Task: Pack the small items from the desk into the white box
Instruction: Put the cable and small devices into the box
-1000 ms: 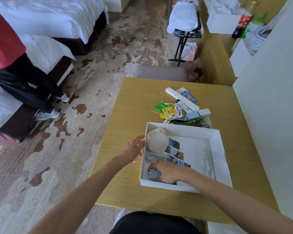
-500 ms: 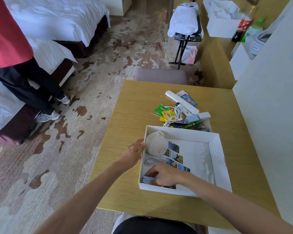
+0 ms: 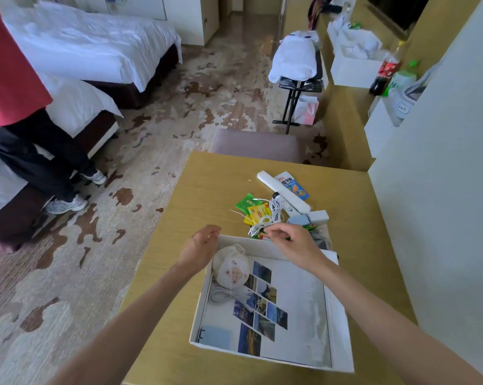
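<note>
White cardboard, shallow and square, the box [image 3: 337, 323] is sitting on the near part of the table [image 3: 207, 184], its floor lined with a glossy sheet printed with small photographs. Against the box's far left corner a round, soft, pale pouch [image 3: 232, 269] is lying, with a coiled white cable [image 3: 225, 294] just nearer the camera; a small bluish flat item is lying in its near left corner. Both appear tucked along the left wall to keep the floor free for further items. Just beyond the box's far wall the unpacked pile is waiting: green and yellow sachets [image 3: 255, 208], a tangled white cord [image 3: 270, 216], a long white bar [image 3: 283, 194], a blue printed packet [image 3: 293, 186].

The right hand [image 3: 290, 241] is hovering over the far wall, fingers loosely curled and parted, holding nothing, probably reaching for the cord. The left hand [image 3: 202, 247] is resting open at the box's far left corner, apparently steadying it.
</note>
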A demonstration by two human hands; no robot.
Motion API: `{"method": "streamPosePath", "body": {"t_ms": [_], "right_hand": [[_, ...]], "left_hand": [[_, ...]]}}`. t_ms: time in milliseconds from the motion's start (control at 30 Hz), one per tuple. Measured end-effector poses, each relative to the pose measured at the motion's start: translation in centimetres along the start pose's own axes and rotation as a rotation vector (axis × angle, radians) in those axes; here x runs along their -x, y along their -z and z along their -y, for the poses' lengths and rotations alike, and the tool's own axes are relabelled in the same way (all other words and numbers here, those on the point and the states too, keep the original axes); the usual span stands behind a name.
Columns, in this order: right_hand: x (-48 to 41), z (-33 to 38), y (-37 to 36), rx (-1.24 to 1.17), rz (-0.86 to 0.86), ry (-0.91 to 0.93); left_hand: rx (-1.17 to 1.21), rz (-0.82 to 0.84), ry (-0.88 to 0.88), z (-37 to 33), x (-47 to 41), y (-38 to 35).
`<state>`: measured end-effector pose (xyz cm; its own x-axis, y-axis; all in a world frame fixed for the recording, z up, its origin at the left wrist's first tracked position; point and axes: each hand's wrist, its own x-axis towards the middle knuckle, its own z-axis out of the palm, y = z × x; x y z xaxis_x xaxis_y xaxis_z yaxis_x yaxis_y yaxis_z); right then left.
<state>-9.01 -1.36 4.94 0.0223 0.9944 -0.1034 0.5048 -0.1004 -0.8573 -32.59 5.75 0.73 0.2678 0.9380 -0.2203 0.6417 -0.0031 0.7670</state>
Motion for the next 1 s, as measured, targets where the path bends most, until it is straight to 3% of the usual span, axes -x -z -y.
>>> {"method": "streamPosePath", "body": {"t_ms": [167,367,433,600,800,1000], "right_hand": [[-5.3,-2.9,2.4,0.207,0.019,-0.077],[-9.8,-7.2,2.8,0.455,0.233,-0.240],[-10.4,-8.2,2.8,0.515,0.343,-0.277],[-10.6,-10.4,2.2,0.740,0.537,-0.207],[-11.2,-11.0,1.3,1.024,0.679,0.101],[-11.9,-10.2,0.1,1.144,0.728,0.153]], "left_hand": [[0.074,0.084,-0.022,-1.9,-6.4,-0.5],[-0.319,0.567,-0.064,-2.8,-12.9,-3.7],[-0.470,0.631,-0.134,-2.8,-13.9,-4.9],[-0.319,0.505,-0.167,-2.2,-15.3,-6.9],[-0.623,0.490,-0.298,-1.7,-17.2,-8.9],[-0.661,0.401,-0.275,-1.1,-17.6,-8.7]]}}
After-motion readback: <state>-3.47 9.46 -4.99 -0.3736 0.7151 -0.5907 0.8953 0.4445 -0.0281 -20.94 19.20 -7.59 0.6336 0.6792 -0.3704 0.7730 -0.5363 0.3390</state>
